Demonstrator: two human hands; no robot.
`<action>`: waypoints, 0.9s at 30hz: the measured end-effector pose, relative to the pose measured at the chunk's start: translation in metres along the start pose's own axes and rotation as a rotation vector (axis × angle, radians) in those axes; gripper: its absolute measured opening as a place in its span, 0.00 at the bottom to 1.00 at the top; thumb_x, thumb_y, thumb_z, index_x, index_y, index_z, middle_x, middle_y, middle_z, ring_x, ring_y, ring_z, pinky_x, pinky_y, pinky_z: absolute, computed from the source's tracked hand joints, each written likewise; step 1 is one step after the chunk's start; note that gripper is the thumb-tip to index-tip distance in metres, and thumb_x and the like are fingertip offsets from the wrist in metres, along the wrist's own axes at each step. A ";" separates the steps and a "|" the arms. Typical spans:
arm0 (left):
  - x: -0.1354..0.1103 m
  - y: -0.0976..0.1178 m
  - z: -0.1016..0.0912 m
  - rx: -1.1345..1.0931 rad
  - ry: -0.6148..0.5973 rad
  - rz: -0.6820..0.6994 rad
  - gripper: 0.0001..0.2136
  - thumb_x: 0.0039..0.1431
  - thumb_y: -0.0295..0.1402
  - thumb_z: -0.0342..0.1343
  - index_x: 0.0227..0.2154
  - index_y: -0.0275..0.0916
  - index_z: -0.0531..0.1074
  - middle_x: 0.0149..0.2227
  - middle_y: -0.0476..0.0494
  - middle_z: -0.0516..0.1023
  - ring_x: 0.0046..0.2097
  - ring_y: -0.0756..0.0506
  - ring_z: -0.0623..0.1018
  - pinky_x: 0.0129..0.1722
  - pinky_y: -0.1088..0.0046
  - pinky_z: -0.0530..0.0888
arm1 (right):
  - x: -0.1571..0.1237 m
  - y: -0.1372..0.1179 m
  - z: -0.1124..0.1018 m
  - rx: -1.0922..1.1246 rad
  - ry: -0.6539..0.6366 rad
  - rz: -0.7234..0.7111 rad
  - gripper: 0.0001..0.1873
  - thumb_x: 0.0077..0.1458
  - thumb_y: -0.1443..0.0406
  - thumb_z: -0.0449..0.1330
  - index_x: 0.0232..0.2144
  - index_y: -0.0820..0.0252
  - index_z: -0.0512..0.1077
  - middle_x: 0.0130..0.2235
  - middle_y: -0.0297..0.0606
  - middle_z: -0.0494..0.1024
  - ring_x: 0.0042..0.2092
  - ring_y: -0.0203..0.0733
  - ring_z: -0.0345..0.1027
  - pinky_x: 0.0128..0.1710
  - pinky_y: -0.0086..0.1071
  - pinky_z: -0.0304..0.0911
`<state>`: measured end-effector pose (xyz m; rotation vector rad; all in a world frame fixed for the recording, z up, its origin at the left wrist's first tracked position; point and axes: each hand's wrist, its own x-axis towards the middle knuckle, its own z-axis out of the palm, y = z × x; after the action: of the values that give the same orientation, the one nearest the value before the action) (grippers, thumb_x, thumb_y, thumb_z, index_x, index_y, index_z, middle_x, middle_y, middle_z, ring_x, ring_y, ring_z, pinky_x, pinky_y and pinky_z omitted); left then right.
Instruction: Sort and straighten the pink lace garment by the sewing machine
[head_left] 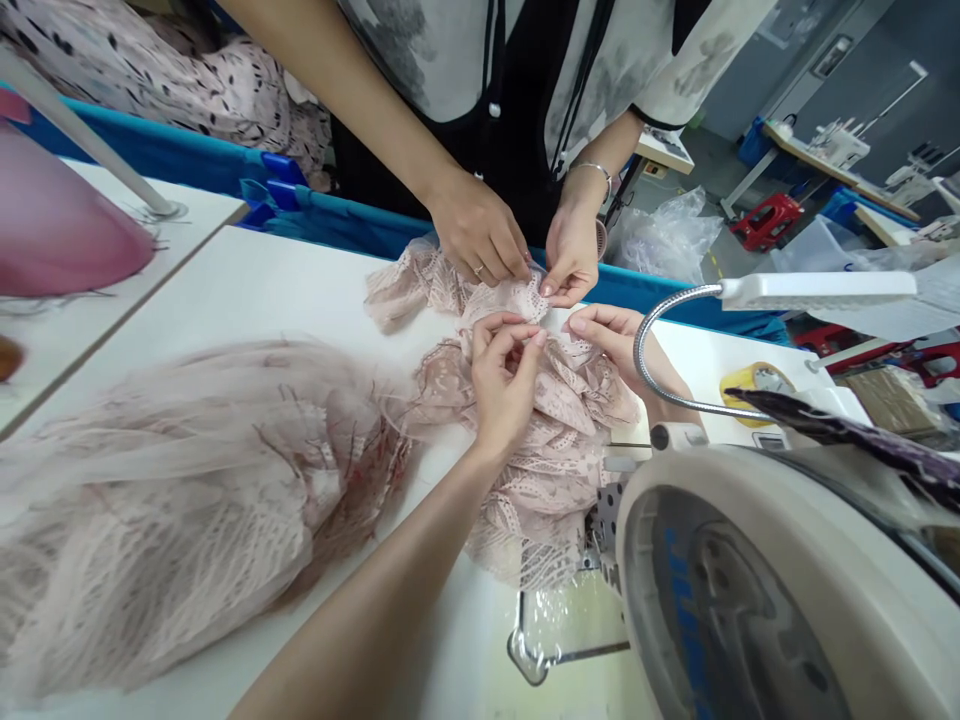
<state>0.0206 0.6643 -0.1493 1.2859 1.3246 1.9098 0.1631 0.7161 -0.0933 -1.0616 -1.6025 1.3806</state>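
A white table (247, 290) fills the left and middle of the frame, and on its lower left lies a big heap of pale pink tulle (172, 500), soft and blurred, with fine threadlike streaks and a few reddish flecks near its right edge. At the lower right bulges the white sewing machine (757, 590) with a bendy metal lamp (817, 290) arching over it. In the middle of the frame lies the pink lace (555, 450), a crumpled, dusty-pink piece with an openwork pattern of small holes and scalloped edges, spreading from the table's far edge down to the machine. The left hand (504, 378) is curled narrow, its fingertips pinching a fold of the lace at the top of the piece. The right hand (611, 335) lies just beside it, fingers closed on the lace edge. Across the table a second person's hands (517, 240), one with a ring and one with a bracelet, pinch the same upper edge.
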 end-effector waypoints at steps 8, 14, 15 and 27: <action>0.001 -0.002 0.002 -0.017 0.008 -0.016 0.03 0.61 0.33 0.59 0.33 0.42 0.76 0.40 0.45 0.71 0.44 0.47 0.72 0.40 0.72 0.71 | 0.001 0.005 -0.001 -0.115 -0.007 0.022 0.21 0.41 0.51 0.71 0.29 0.63 0.76 0.29 0.33 0.73 0.30 0.31 0.62 0.30 0.27 0.59; 0.001 -0.004 0.002 -0.048 0.014 -0.019 0.03 0.61 0.33 0.59 0.33 0.42 0.76 0.38 0.46 0.70 0.42 0.48 0.73 0.42 0.72 0.71 | 0.002 0.007 -0.003 -0.068 -0.022 0.016 0.18 0.43 0.53 0.71 0.30 0.61 0.77 0.32 0.33 0.76 0.32 0.31 0.65 0.33 0.27 0.61; 0.001 -0.004 0.002 -0.044 0.016 -0.019 0.03 0.61 0.33 0.59 0.33 0.42 0.76 0.38 0.46 0.70 0.42 0.48 0.73 0.42 0.72 0.71 | 0.002 0.008 -0.004 -0.057 -0.025 0.017 0.18 0.43 0.54 0.71 0.30 0.61 0.77 0.32 0.33 0.76 0.33 0.31 0.66 0.34 0.26 0.61; 0.001 -0.002 0.001 -0.032 0.012 -0.028 0.03 0.61 0.33 0.59 0.32 0.42 0.76 0.39 0.45 0.71 0.43 0.47 0.73 0.42 0.72 0.70 | 0.001 0.007 -0.002 0.017 -0.088 0.052 0.18 0.45 0.54 0.70 0.33 0.60 0.78 0.33 0.34 0.77 0.35 0.31 0.67 0.37 0.25 0.61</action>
<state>0.0204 0.6664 -0.1510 1.2358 1.3052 1.9145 0.1657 0.7180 -0.0997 -1.0526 -1.6335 1.4914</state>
